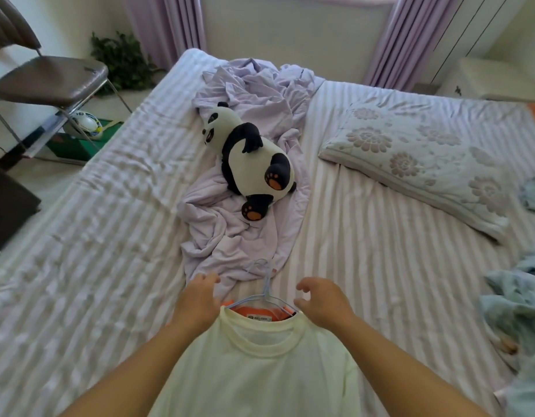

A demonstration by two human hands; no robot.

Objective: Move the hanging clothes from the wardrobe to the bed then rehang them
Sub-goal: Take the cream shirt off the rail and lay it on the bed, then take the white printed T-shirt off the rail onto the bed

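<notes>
Both hands, left hand point(197, 299) and right hand point(323, 302), hover loosely curled, holding nothing; between them the pale T-shirt point(260, 362) on its hanger point(267, 291) lies on the bed point(380, 236); grabbing cloth alone could slip it off

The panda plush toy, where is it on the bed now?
In the head view the panda plush toy lies mid-bed on the crumpled lilac sheet, left of the flowered pillow and beyond the pale T-shirt.

Two bare forearms — no sleeves, no rings or watch — ending in bare hands point(197, 299).
</notes>
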